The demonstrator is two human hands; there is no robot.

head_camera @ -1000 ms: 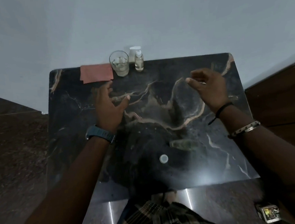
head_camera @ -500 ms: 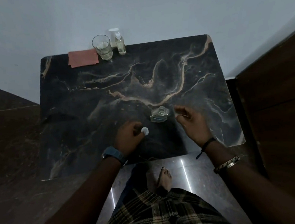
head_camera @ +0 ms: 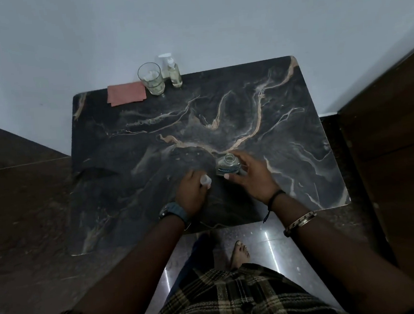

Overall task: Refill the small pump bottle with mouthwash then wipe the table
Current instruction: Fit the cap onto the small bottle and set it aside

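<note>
Here right hand (head_camera: 249,175) grips mouthwash bottle (head_camera: 227,166), table (head_camera: 285,130) mid-front.

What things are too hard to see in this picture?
1. Head view: the label on the mouthwash bottle is too small and dim, and the right hand covers its side.
2. Head view: the cap is half hidden in the left hand.
3. Head view: the pump bottle is too far away to judge its fill level.

The open bottle (head_camera: 227,166) stands on the counter (head_camera: 284,116) inside the right grip (head_camera: 250,175), and the cap (head_camera: 206,181) sits in the left grip (head_camera: 191,191) just left of it. Far behind both grips, at the counter's back edge, lie the cloth (head_camera: 126,93), then the glass (head_camera: 150,78), then the pump bottle (head_camera: 174,71) rightward.
</note>
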